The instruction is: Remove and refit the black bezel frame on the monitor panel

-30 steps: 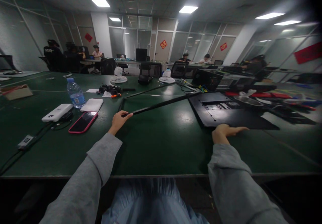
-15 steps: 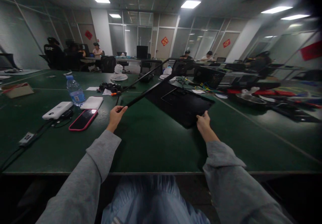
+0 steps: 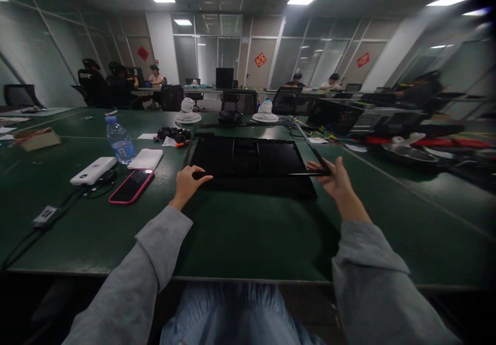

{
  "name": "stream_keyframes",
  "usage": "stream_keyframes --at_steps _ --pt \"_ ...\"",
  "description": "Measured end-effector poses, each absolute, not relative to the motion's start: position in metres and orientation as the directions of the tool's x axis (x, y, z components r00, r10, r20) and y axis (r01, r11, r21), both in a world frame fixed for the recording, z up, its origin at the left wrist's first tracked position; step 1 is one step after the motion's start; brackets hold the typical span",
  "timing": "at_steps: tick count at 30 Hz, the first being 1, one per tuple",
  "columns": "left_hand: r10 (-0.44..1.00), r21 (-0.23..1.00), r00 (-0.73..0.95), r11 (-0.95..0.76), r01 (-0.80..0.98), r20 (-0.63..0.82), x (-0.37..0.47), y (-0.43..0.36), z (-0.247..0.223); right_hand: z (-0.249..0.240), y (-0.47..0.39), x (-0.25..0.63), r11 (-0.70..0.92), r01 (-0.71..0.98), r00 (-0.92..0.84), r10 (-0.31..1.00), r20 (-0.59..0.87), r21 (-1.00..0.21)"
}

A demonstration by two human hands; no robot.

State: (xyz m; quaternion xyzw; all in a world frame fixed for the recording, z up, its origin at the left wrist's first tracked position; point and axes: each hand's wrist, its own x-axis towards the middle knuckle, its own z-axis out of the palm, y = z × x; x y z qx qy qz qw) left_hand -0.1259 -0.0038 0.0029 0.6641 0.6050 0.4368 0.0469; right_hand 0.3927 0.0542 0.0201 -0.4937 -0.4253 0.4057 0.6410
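Note:
A thin black rectangular frame (image 3: 259,174) is tilted over the green table in front of me. My left hand (image 3: 187,185) pinches its near left corner between thumb and fingers. At the near right corner, my right hand (image 3: 338,184) holds the frame with its fingers underneath and the thumb raised beside it. Below and behind the frame's near bar lies a flat black panel (image 3: 213,154) with a recessed middle section. The panel rests on the table, and part of it shows through the frame's opening.
To the left are a pink-edged phone (image 3: 132,186), a white power bank (image 3: 93,171) with cables, a white notebook (image 3: 145,159) and a water bottle (image 3: 120,141). Two small white fans (image 3: 188,118) stand behind. A metal pan (image 3: 408,155) sits at right. Several people work farther back.
The black panel has gone from my right hand's grip to lying flat on the table. My right hand has moved to the frame, which has swung level across both hands.

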Motion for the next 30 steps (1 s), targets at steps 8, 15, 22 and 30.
stream_keyframes --at_steps 8,15,22,30 --pt "0.88 0.495 -0.002 -0.266 0.827 0.476 -0.129 -0.007 0.003 -0.003 0.055 0.378 0.257 0.547 0.292 0.833 0.47 -0.797" --pt "0.893 0.5 0.095 -0.331 0.8 0.44 -0.135 -0.002 -0.007 -0.029 0.05 0.378 0.185 0.712 0.29 0.801 0.523 -0.677" --pt "0.846 0.466 0.172 -0.435 0.771 0.505 -0.14 0.008 -0.017 -0.042 0.054 0.384 0.128 0.729 0.3 0.823 0.482 -0.672" --pt "0.803 0.501 -0.005 -0.367 0.784 0.596 -0.139 0.013 -0.02 -0.047 0.057 0.389 0.116 0.74 0.297 0.828 0.476 -0.662"
